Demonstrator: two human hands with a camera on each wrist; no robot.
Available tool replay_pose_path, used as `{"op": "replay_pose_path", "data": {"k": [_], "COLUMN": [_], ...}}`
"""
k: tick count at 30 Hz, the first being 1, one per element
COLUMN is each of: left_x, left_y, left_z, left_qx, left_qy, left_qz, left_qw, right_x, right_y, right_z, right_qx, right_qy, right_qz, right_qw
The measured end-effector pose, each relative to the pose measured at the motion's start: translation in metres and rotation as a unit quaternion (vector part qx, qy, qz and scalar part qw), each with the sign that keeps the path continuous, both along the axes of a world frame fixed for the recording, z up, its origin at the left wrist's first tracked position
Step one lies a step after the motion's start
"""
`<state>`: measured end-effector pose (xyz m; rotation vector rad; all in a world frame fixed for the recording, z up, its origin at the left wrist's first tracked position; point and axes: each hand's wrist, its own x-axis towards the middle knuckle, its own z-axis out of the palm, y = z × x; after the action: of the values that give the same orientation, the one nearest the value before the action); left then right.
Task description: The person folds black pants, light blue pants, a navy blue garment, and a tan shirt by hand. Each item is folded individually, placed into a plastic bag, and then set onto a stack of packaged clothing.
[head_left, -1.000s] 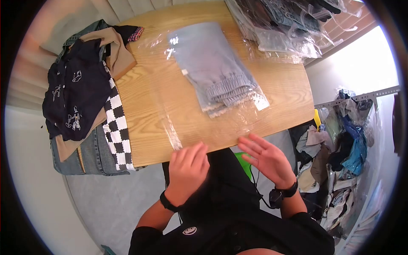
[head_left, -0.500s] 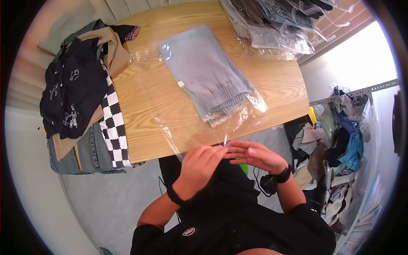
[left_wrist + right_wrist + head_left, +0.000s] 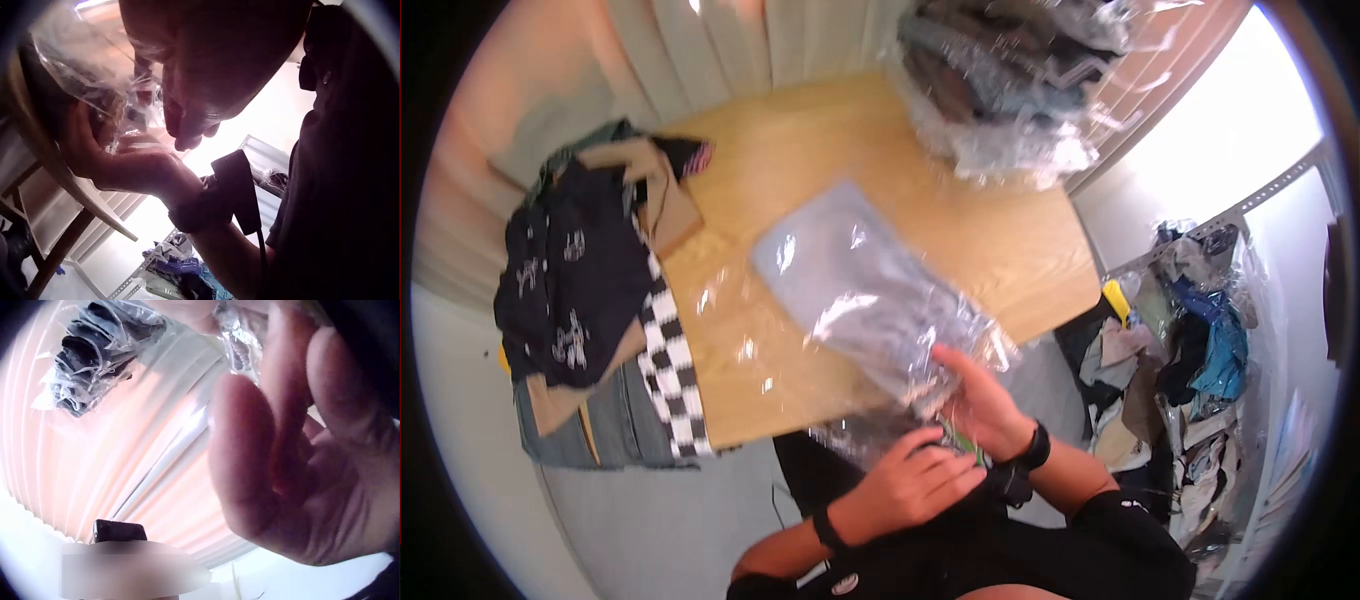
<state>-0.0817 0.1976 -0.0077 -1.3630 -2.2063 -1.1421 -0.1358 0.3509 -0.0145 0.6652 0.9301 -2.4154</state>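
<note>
Folded light-blue pants [image 3: 840, 270] with a gathered elastic waistband lie inside a clear plastic bag [image 3: 855, 320], whose near end reaches over the table's front edge. My right hand [image 3: 990, 410] grips that near end, thumb on top of the plastic and fingers underneath. Beside it, my left hand [image 3: 920, 485] has its fingers curled at the loose plastic of the bag's end. The left wrist view shows crinkled plastic [image 3: 81, 62] between the two hands. In the right wrist view, the curled right fingers [image 3: 244, 444] are close to shiny plastic.
On the wooden table [image 3: 780, 140], a dark printed shirt [image 3: 570, 270], a checkered garment [image 3: 670, 365] and jeans [image 3: 620, 425] are stacked at the left. Bagged clothes [image 3: 1010, 80] are piled at the far right. More clothes [image 3: 1180, 350] fill a rack beyond the table's right side.
The bag with the pants has come nearer and over the front edge. My right hand has moved from open beside the left hand to gripping the bag; the left hand has come closer to my body.
</note>
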Motion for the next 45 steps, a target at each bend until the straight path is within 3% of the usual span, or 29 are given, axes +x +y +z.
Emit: {"op": "replay_pose_path", "data": {"k": [5, 7, 9, 11, 12, 14, 17, 18, 19, 20, 21, 23, 25, 27, 29, 30, 31, 33, 34, 36, 45], "left_x": [-0.01, -0.021, -0.033, -0.049, -0.056, -0.068, -0.074, -0.075, -0.076, -0.075, -0.074, -0.073, -0.074, -0.072, -0.072, -0.072, -0.073, -0.073, -0.073, -0.073, -0.071], "left_y": [-0.039, -0.038, -0.045, -0.049, -0.051, -0.052, -0.046, -0.043, -0.043, -0.044, -0.045, -0.046, -0.044, -0.042, -0.042, -0.042, -0.042, -0.042, -0.041, -0.041, -0.039], "left_z": [0.007, -0.014, -0.025, -0.036, -0.041, -0.056, -0.058, -0.057, -0.059, -0.065, -0.068, -0.073, -0.07, -0.065, -0.06, -0.06, -0.061, -0.065, -0.063, -0.059, -0.056], "left_qx": [0.124, 0.384, 0.475, 0.477, 0.473, 0.463, 0.436, 0.423, 0.426, 0.382, 0.337, 0.331, 0.33, 0.308, 0.311, 0.313, 0.316, 0.303, 0.304, 0.298, 0.291], "left_qy": [-0.02, -0.064, -0.168, -0.218, -0.274, -0.294, -0.307, -0.298, -0.295, -0.282, -0.269, -0.27, -0.268, -0.26, -0.258, -0.261, -0.257, -0.244, -0.243, -0.232, -0.248], "left_qz": [0.08, 0.207, 0.289, 0.315, 0.343, 0.344, 0.335, 0.325, 0.321, 0.342, 0.363, 0.363, 0.362, 0.377, 0.375, 0.371, 0.373, 0.386, 0.388, 0.385, 0.376], "left_qw": [0.989, 0.898, 0.814, 0.791, 0.764, 0.763, 0.777, 0.792, 0.793, 0.811, 0.826, 0.828, 0.83, 0.834, 0.834, 0.834, 0.834, 0.836, 0.835, 0.842, 0.844], "right_x": [-0.011, -0.01, -0.007, -0.01, -0.012, -0.027, -0.098, -0.104, -0.119, -0.179, -0.172, -0.207, -0.224, -0.308, -0.351, -0.338, -0.345, -0.366, -0.372, -0.371, -0.36], "right_y": [0.018, 0.028, 0.033, 0.036, 0.049, 0.082, 0.127, 0.1, 0.097, 0.155, 0.118, 0.119, 0.107, 0.169, 0.203, 0.18, 0.183, 0.195, 0.195, 0.188, 0.174], "right_z": [0.032, 0.056, 0.088, 0.122, 0.128, 0.141, 0.184, 0.23, 0.267, 0.289, 0.334, 0.389, 0.427, 0.443, 0.436, 0.424, 0.422, 0.41, 0.407, 0.395, 0.386], "right_qx": [0.015, -0.043, -0.1, 0.068, 0.086, 0.107, 0.161, 0.06, 0.06, -0.096, 0.071, 0.124, 0.128, 0.033, 0.166, 0.258, 0.256, 0.385, 0.383, 0.211, 0.099], "right_qy": [-0.012, 0.03, 0.07, 0.205, 0.254, 0.31, 0.607, 0.619, 0.638, 0.721, 0.711, 0.838, 0.782, 0.688, 0.614, 0.546, 0.551, 0.43, 0.431, 0.366, 0.461], "right_qz": [0.006, 0.002, 0.003, -0.029, -0.025, -0.022, -0.052, -0.121, -0.172, 0.135, -0.13, -0.078, -0.115, -0.165, -0.138, -0.189, -0.186, -0.13, -0.128, -0.217, -0.124], "right_qw": [1.0, 0.999, 0.993, 0.976, 0.963, 0.944, 0.776, 0.774, 0.748, 0.673, 0.687, 0.526, 0.599, 0.706, 0.759, 0.774, 0.772, 0.806, 0.807, 0.88, 0.873]}}
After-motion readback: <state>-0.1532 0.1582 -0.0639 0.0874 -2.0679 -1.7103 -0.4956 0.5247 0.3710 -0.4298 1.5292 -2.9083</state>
